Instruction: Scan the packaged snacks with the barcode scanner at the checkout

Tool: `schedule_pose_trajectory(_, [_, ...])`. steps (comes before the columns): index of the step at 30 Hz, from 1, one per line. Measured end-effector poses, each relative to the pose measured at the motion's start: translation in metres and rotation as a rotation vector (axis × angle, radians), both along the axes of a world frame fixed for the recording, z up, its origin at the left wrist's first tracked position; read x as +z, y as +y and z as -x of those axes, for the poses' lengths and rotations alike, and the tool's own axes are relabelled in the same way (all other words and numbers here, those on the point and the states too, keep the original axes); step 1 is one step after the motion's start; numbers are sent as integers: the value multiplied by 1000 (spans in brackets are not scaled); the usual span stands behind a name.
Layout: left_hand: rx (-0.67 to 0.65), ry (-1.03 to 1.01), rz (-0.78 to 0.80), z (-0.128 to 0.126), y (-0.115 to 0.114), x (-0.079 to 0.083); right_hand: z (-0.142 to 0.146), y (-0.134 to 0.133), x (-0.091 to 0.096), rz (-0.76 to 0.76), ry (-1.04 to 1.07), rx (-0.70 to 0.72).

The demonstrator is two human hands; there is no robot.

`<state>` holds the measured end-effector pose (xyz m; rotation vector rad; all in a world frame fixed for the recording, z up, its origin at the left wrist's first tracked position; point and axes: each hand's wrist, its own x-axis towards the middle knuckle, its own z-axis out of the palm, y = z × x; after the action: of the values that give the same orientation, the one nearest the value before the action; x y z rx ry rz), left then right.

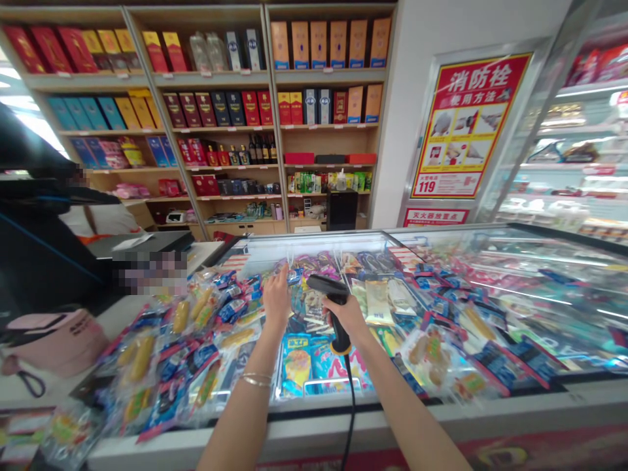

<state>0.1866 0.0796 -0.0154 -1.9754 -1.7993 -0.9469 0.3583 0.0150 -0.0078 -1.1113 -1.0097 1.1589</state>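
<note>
Firmly, a black, yellow-collared scanner [328, 288] is grasped in the right hand [349, 315]; bright packets [300, 305] are touched beneath the released fingers of the left hand [277, 297].

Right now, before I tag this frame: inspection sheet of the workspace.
Surface: chest freezer, glass top over its right part.
Job's things: black barcode scanner; wrapped ice-cream packets filling the freezer.
Clutter: loose packets heaped at the freezer's left end; pink bag on the counter beside it.
Hands: right hand closed around the scanner's grip; left hand on the packets, grasp unclear.
Cables: black scanner cable hangs from the grip over the front rim.
Surroundings: shelves of boxed goods behind; red poster at right; another person at far left.
</note>
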Motion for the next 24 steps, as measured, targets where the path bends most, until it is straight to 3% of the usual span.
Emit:
schedule_pose_trajectory(6, [-7, -65, 49, -2, 1, 2, 1, 1, 1, 35, 45, 0])
schedule_pose_trajectory(12, [47, -285, 62, 16, -10, 34, 0, -1, 13, 111, 233, 32])
schedule_pose_trajectory(18, [277, -268, -31, 87, -35, 69, 33, 1, 32, 153, 380, 164])
schedule_pose_trajectory(21, [434, -196, -81, 129, -46, 72, 63, 2, 31, 188, 408, 248])
schedule_pose_trajectory(24, [561, -160, -63, 161, -51, 63, 92, 4, 24, 220, 424, 318])
